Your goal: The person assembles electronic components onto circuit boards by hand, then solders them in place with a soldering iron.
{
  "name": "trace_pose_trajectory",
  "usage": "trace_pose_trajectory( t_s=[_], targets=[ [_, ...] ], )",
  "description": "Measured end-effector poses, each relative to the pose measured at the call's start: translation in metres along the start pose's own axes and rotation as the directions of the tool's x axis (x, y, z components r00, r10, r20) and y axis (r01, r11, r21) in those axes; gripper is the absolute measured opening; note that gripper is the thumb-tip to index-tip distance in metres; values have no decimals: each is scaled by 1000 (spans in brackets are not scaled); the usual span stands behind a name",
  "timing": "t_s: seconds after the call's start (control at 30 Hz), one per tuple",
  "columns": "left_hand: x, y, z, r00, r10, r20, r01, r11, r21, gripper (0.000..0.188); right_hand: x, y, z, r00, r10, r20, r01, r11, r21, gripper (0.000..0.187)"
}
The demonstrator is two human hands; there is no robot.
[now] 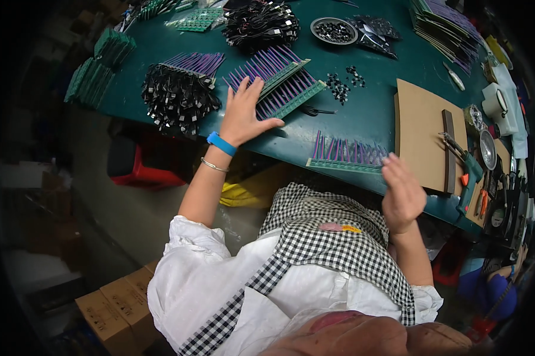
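Note:
My left hand (pixel 244 113), a blue band and a bangle on its wrist, is spread over the left side of two green circuit-board strips (pixel 291 98) with purple wires standing up in rows. Its fingertips reach the wires; whether they press on them I cannot tell. My right hand (pixel 404 193), slightly blurred, has its fingers stretched out at the right end of a single green strip with purple wires (pixel 344 164) by the table's near edge. Nothing shows in either hand. To the left hangs a bundle of black cables with plugs (pixel 178 98) over the edge.
Small black parts (pixel 338 89) lie beside the strips, more in a metal bowl (pixel 334 31). Farther back sits a pile of black cables (pixel 260 25). Green board stacks (pixel 92 77) stand left. A cardboard sheet (pixel 424 130) and a green hot-glue gun (pixel 470 178) are right.

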State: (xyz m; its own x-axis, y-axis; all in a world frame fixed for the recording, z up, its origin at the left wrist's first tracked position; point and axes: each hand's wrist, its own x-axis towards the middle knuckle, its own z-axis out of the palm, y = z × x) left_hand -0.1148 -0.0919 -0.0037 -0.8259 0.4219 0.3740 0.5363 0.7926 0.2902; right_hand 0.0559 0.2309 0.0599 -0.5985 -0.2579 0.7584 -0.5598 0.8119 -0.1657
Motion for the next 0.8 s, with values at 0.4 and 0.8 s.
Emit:
trace_pose_trajectory(
  t_s=[0.4, 0.8],
  targets=[
    [-16, 76, 4, 1000, -21, 22, 17, 987, 159, 79, 143, 37, 71, 844, -389, -369, 413, 910, -15, 19],
    [-17, 74, 11, 860, -340, -381, 85, 831, -550, 28, 126, 82, 167, 871, 477, 115, -484, 795, 367, 38]
  ],
)
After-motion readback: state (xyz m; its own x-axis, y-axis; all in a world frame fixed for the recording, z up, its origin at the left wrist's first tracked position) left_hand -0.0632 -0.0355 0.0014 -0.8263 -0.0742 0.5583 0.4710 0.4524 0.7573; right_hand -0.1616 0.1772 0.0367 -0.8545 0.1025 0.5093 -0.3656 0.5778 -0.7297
